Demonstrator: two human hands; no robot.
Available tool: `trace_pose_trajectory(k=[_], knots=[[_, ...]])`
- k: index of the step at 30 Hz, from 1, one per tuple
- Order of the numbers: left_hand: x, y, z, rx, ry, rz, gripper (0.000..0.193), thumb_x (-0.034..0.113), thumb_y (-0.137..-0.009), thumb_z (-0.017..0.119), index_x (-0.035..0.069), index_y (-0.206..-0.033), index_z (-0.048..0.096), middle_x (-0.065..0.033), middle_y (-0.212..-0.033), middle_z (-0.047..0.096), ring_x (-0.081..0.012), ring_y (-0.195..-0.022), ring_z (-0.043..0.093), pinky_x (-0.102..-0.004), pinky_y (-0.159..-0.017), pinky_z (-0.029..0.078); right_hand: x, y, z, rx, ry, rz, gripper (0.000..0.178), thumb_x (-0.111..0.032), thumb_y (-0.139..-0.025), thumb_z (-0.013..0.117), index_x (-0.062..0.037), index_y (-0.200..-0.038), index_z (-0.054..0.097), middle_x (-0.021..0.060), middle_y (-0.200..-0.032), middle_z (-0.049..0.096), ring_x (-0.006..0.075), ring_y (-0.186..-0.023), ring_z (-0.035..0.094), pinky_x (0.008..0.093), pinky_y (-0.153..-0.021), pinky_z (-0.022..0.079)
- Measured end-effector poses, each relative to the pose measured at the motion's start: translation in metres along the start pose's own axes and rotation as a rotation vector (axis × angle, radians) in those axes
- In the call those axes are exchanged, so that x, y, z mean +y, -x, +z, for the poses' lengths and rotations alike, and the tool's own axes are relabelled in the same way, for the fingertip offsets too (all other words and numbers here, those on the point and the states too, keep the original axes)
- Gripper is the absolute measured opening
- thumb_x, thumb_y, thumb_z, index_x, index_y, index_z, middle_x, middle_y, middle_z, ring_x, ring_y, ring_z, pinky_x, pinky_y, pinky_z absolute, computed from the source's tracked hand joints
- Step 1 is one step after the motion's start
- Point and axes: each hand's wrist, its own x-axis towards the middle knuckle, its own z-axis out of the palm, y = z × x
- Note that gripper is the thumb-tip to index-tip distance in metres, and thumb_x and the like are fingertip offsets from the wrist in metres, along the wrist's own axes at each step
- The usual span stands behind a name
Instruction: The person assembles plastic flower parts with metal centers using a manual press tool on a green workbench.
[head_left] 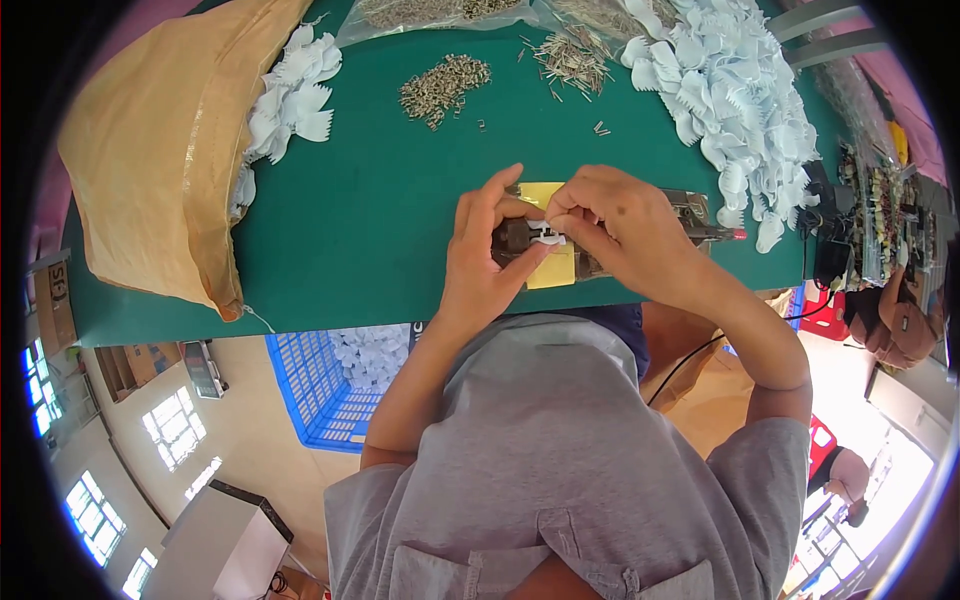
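Note:
A white plastic clip piece point(549, 238) sits at a small dark metal fixture point(512, 236) by the table's front edge. My left hand point(480, 245) holds the piece between thumb and forefinger, its other fingers bent behind the fixture. From the right, my right hand point(620, 225) comes down over the same spot with thumb and forefinger pinched together. Whatever lies in that pinch is hidden by the fingers. A yellow sheet point(552, 272) lies under the work, partly covered by my hands.
Small metal springs point(445, 88) and thin metal pins point(572, 62) lie in piles at the back. White toothed clip halves point(735, 95) are heaped at right; more spill from a tan sack point(160, 160) at left. A blue basket point(320, 400) of white pieces stands below. Other people point(900, 325) sit at right.

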Motion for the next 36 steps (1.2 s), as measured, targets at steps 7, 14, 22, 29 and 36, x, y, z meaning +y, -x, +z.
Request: trace_pose_trajectory(k=[7, 14, 22, 29, 36], knots=[[0.001, -0.001, 0.001, 0.025, -0.007, 0.023, 0.084, 0.008, -0.084, 0.086, 0.007, -0.156, 0.044, -0.0038, -0.110, 0.076, -0.0251, -0.122, 0.054, -0.0388, -0.103, 0.048, -0.002, 0.000, 0.007, 0.025, 0.076, -0.036, 0.004, -0.009, -0.097, 0.068, -0.0050, -0.095, 0.068, 0.0083, -0.085, 0.063, 0.0287, -0.083, 0.063, 0.0420, -0.072, 0.048], [0.001, -0.001, -0.001, 0.007, -0.019, 0.034, 0.086, -0.003, -0.081, 0.083, 0.005, -0.156, 0.042, -0.0086, -0.113, 0.073, -0.0217, -0.116, 0.063, -0.0369, -0.106, 0.047, -0.009, 0.001, 0.009, 0.007, 0.131, -0.029, 0.005, -0.011, -0.094, 0.066, -0.0072, -0.090, 0.067, 0.0082, -0.086, 0.062, 0.0295, -0.087, 0.063, 0.0440, -0.079, 0.049], [-0.001, -0.001, -0.001, 0.010, -0.004, 0.027, 0.086, 0.000, -0.081, 0.083, 0.006, -0.156, 0.043, -0.0066, -0.110, 0.074, -0.0236, -0.117, 0.060, -0.0376, -0.103, 0.049, -0.005, 0.001, 0.007, -0.006, 0.103, -0.038, 0.003, -0.010, -0.094, 0.067, -0.0078, -0.093, 0.065, 0.0082, -0.087, 0.059, 0.0291, -0.089, 0.062, 0.0435, -0.080, 0.049], [-0.002, 0.000, 0.001, 0.015, 0.010, 0.036, 0.087, -0.007, -0.080, 0.082, 0.005, -0.157, 0.041, -0.0079, -0.112, 0.073, -0.0205, -0.114, 0.063, -0.0354, -0.104, 0.048, -0.009, 0.006, 0.013, 0.114, 0.165, -0.098, 0.008, -0.008, -0.091, 0.074, -0.0079, -0.097, 0.070, 0.0062, -0.088, 0.065, 0.0288, -0.085, 0.062, 0.0409, -0.074, 0.050], [0.002, -0.002, 0.001, 0.015, 0.028, -0.025, 0.085, 0.003, -0.080, 0.084, 0.009, -0.156, 0.045, -0.0045, -0.109, 0.076, -0.0264, -0.118, 0.057, -0.0378, -0.098, 0.052, 0.006, 0.016, 0.029, 0.354, 0.173, -0.226, 0.018, -0.011, -0.083, 0.083, -0.0100, -0.098, 0.074, 0.0021, -0.089, 0.069, 0.0234, -0.078, 0.059, 0.0385, -0.071, 0.047]])
